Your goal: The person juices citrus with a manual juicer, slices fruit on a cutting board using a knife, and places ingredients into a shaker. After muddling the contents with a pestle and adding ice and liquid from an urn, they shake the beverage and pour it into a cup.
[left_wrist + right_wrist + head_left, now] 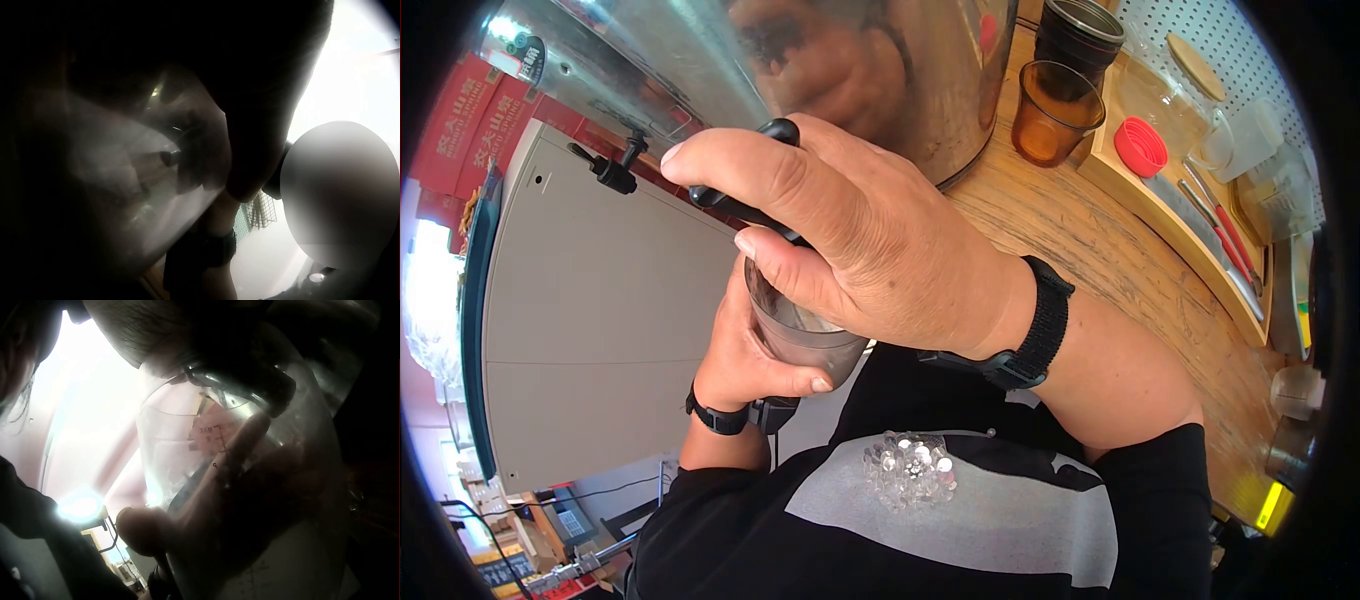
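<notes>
My left hand (740, 345) grips a clear plastic measuring cup (810, 345) from the side, its thumb across the front. Printed scale marks and the letters MAX show on the cup (147, 434) in the right wrist view. Above the cup's mouth, my right hand (880, 220) holds a black tap lever (740, 205) between thumb and index finger. The tap's lower end is hidden behind the right hand and overlaps the cup's rim. A large shiny container (940, 70) stands right behind the hand. The left wrist view is dark and blurred.
Beside it, a metal dispenser carries another black tap (615, 170). On the wooden table (1040, 230) stand an amber cup (1050, 125), dark stacked cups (1080, 45) and a wooden tray (1180, 235) with a red lid (1140, 147) and red-handled tools. A grey cabinet (600, 300) is at left.
</notes>
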Available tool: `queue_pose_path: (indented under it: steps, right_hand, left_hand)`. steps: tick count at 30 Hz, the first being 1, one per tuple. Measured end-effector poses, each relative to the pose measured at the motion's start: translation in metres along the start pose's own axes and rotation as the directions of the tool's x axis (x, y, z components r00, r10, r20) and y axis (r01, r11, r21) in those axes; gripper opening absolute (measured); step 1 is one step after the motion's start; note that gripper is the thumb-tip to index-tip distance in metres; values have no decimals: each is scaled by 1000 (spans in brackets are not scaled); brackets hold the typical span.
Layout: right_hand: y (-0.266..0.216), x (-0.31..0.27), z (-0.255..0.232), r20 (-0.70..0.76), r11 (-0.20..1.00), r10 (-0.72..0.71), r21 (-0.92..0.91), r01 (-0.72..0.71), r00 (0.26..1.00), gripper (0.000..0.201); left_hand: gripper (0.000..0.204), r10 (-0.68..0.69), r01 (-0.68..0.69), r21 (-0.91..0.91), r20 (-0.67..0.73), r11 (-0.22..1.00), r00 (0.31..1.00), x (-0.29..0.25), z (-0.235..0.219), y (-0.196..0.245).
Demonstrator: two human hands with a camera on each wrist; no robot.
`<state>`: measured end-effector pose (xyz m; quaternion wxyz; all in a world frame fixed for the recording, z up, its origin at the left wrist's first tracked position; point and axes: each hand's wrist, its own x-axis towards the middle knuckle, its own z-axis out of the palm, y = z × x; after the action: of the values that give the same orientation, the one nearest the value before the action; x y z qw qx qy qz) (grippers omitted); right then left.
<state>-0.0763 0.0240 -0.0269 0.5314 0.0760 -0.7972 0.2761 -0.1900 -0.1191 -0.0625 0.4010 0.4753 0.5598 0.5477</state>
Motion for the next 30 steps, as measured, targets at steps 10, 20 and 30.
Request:
queue_pose_path:
  steps: [10,20,30]
  right_hand:
    - [0,0,-1,3,1000,-6,-7,6,1000,53]
    - [-1,0,-1,13,1000,10,-1,-10,1000,53]
    - [0,-1,1,-14,1000,3,-1,-3,1000,53]
  left_hand:
    - [107,21,-22,-10,-20,1000,1000,0,2,0]
    - [112,-12,12,-17,3,1000,1000,0,0,1]
    - [116,-6,7,-25,13,1000,1000,0,0,-2]
